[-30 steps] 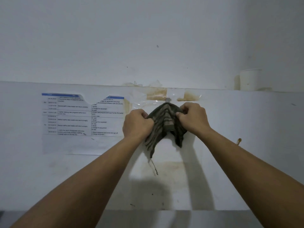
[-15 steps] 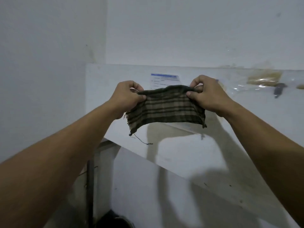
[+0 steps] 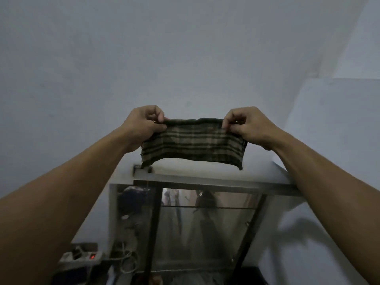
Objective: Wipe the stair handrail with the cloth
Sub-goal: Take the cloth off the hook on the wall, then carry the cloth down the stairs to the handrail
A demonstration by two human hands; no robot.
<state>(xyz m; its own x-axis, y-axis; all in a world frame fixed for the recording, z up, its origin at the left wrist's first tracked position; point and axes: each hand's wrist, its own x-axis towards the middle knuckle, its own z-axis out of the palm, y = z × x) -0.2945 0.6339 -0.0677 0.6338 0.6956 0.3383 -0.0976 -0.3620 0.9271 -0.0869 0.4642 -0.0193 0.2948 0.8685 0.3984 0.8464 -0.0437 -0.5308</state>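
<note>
A plain grey wall is filling the background above a metal-framed glass panel. The left hand and right hand are each pinching a top corner of the one striped cloth, stretching it in the air, touching nothing below. Judging by this, wiping is not yet starting; I cannot tell whether the grey rail below is the handrail.

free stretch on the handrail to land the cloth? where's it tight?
The handrail top is bare between the left wall bracket and the right hand's forearm, just under the cloth. Crowded: the floor by the power strip and cables.
</note>
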